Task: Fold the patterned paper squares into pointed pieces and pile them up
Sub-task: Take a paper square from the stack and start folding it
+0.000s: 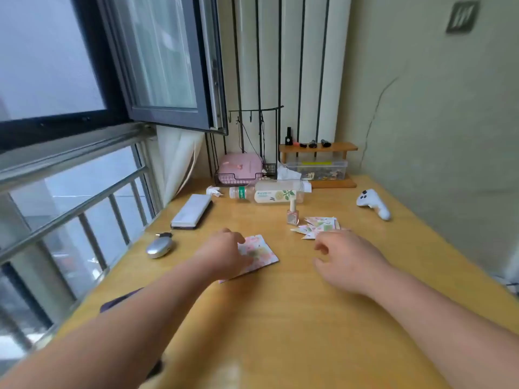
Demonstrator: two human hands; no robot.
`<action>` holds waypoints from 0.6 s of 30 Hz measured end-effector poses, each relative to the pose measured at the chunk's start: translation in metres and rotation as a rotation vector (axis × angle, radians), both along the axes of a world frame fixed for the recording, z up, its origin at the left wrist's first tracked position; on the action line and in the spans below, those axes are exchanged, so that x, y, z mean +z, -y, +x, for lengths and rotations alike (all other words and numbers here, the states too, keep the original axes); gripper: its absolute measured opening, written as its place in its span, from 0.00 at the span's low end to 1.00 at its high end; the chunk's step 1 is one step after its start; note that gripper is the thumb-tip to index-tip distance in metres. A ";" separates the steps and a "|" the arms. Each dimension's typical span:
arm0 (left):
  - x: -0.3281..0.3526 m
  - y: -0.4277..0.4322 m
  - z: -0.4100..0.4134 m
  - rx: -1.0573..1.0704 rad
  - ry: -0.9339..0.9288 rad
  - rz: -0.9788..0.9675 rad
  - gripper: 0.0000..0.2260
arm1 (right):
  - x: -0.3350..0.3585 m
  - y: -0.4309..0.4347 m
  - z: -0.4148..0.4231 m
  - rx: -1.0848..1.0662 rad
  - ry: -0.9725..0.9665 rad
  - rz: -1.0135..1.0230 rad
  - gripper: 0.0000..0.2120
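Probably the step in hand is taking one sheet off the stack. To do it well, slide only the top sheet free with the fingertips so the others stay put. Then line the corners up before pressing any fold flat.

The left hand (224,255) lies on the left part of the patterned paper squares (264,255), with its fingers bent. It is a bit blurry, so I cannot tell if it pinches a sheet or only presses down. The right hand (346,261) is well apart from the left one. Its fingers are loosely curled and it holds nothing.

The paper squares sit flat on the yellow surface (280,318), in the middle. Just behind the right hand is the pile of pointed pieces (318,226), already folded and lying a bit messy. A small pink nail polish bottle (293,216) stands just beside the pile. Farther back a big clear bottle (269,193) lies on its side. A white controller (373,204) rests off to the right, and a silver mouse (158,247) sits to the left.
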State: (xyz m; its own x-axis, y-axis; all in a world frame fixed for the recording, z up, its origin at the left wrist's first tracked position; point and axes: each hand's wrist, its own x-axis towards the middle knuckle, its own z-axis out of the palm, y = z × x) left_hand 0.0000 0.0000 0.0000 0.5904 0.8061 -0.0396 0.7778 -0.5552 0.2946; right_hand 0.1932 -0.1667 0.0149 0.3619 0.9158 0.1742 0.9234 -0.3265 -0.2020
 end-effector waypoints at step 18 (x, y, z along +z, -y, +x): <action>-0.018 -0.031 0.038 -0.170 -0.239 0.064 0.20 | -0.061 -0.094 0.003 0.196 -0.207 0.160 0.12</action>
